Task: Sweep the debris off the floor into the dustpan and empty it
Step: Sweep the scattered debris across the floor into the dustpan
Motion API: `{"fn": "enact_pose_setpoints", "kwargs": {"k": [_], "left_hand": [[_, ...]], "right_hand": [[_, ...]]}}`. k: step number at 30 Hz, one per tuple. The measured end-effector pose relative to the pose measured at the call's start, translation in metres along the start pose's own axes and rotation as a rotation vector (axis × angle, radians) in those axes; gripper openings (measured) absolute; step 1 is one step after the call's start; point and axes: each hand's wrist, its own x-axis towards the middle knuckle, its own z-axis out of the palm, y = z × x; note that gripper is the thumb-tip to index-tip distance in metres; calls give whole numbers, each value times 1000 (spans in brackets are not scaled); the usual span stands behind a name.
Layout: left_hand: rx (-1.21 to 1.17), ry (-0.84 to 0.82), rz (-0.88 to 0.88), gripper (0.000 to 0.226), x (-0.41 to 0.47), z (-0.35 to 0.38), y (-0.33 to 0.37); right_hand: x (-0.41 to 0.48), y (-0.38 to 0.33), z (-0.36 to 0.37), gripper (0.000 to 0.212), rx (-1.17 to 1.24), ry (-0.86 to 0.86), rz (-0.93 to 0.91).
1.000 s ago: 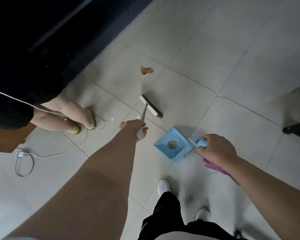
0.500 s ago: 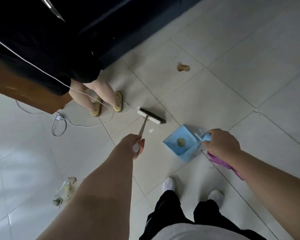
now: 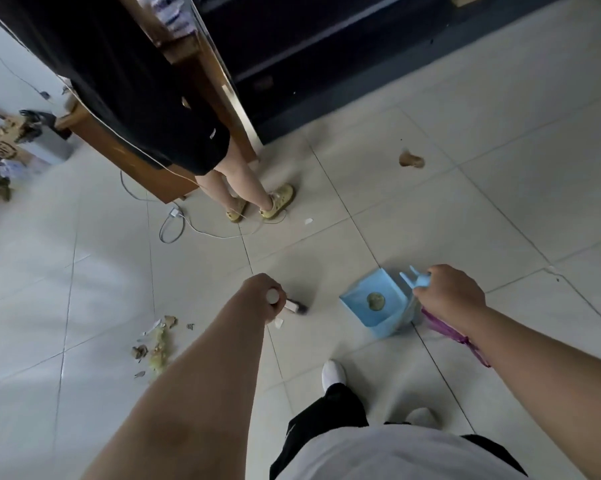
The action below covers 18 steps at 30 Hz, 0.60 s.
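My left hand grips the top of the broom handle, which points almost straight at the camera. The broom head shows just beyond my fist, near a white scrap on the tile. My right hand holds the handle of a light blue dustpan, which carries one round greenish-brown piece. A purple strip hangs below that wrist. A pile of debris lies on the floor at left. A brown piece lies far right, and a small white scrap sits mid-floor.
A person in black shorts and yellow sandals stands ahead by a wooden cabinet. A white cable with a plug loops across the floor at their feet. Dark furniture runs along the back. My white shoe is below.
The view has swung left, bringing the debris pile nearer. The broom has been pulled back close to me, its handle now end-on. The dustpan stays in my right hand.
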Motion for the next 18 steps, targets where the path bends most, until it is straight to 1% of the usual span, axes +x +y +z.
{"fn": "enact_pose_setpoints", "kwargs": {"k": [1, 2, 3, 4, 5, 6, 10, 14, 18], "left_hand": [[-89, -39, 5, 30, -15, 14, 2], [-21, -75, 28, 32, -26, 27, 1], [71, -93, 37, 31, -30, 37, -1], [174, -65, 53, 25, -25, 46, -1], [189, -36, 7, 19, -25, 60, 0], [175, -43, -19, 12, -26, 75, 2], [231, -200, 19, 5, -29, 150, 15], [371, -345, 23, 2, -22, 230, 30], [501, -429, 32, 9, -1, 315, 52]], "right_hand": [[0, 5, -5, 15, 4, 5, 12], [1, 11, -10, 17, 5, 6, 23], [2, 16, -15, 19, 5, 8, 29], [3, 21, -19, 20, 7, 11, 35], [4, 28, -24, 20, 13, 16, 47], [5, 34, -29, 19, 21, 21, 63], [19, 61, -52, 20, 70, 62, 138], [46, 83, -74, 21, 109, 99, 204], [95, 94, -97, 21, 106, 123, 275]]}}
